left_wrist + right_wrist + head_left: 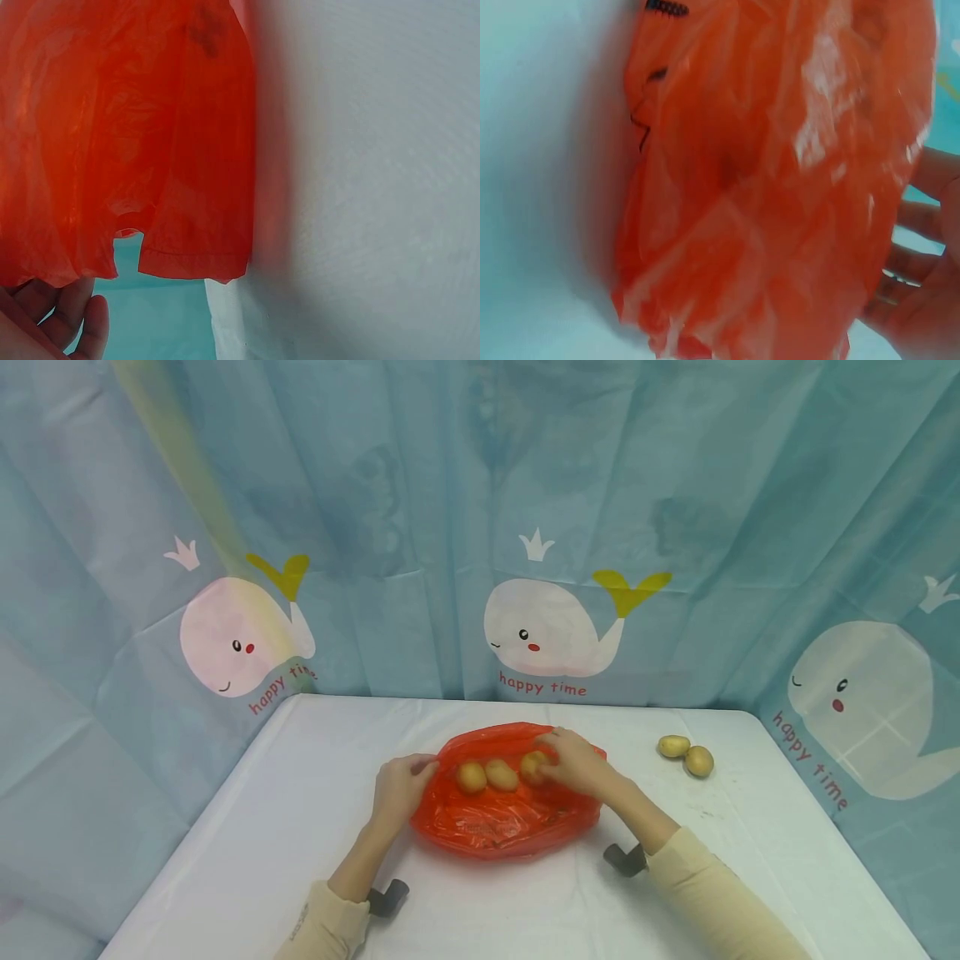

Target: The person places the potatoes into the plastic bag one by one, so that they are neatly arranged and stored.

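Observation:
A red plastic bag (480,835) lies on the table with its mouth spread. Two potatoes (501,775) sit side by side in it, left of a third potato (532,768). My left hand (397,789) pinches the bag's left rim between thumb and fingers. Over the right part of the mouth, my right hand (581,766) holds the third potato, fingers bent round it. In the left wrist view, fingers (73,307) show below the bag (180,150). The right wrist view has the bag (742,202) in front of the right hand (930,277), hiding the potato.
Two more potatoes (699,761) lie together on the white table (750,860), to the right of the bag. A blue curtain (420,527) with whale prints hangs behind the table and along its sides. Dark wrist-worn devices (387,898) sit below both wrists.

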Action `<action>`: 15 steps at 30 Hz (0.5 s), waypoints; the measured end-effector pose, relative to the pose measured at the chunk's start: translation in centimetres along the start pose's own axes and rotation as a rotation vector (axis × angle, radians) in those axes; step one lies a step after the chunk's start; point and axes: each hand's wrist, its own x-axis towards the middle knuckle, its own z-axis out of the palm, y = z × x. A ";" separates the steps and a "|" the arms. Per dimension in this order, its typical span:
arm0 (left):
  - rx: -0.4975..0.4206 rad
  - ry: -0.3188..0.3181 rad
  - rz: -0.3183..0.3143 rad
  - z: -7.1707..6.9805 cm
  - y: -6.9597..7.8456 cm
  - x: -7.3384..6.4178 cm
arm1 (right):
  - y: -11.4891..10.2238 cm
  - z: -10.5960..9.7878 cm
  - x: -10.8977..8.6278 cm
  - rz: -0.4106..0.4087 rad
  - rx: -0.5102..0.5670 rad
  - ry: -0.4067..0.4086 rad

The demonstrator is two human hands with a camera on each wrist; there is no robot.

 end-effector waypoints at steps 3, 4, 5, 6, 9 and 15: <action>0.002 0.002 0.005 0.0 0.0 0.0 | 0.3 -0.5 -0.2 -0.021 0.009 0.015; 0.002 0.003 0.007 0.0 0.0 0.0 | 0.4 -0.7 -0.2 -0.025 0.012 0.020; 0.002 0.005 0.009 0.0 0.0 0.0 | 0.5 -0.9 -0.2 -0.021 0.015 0.022; 0.002 0.005 0.010 0.0 0.0 0.0 | 0.7 -1.1 -0.3 -0.024 0.015 0.024; 0.002 0.008 0.012 0.0 -0.1 0.1 | 1.0 -1.8 -0.4 -0.025 0.016 0.033; 0.009 0.012 0.016 0.0 0.0 0.0 | 1.7 -3.3 -1.0 -0.011 0.009 0.034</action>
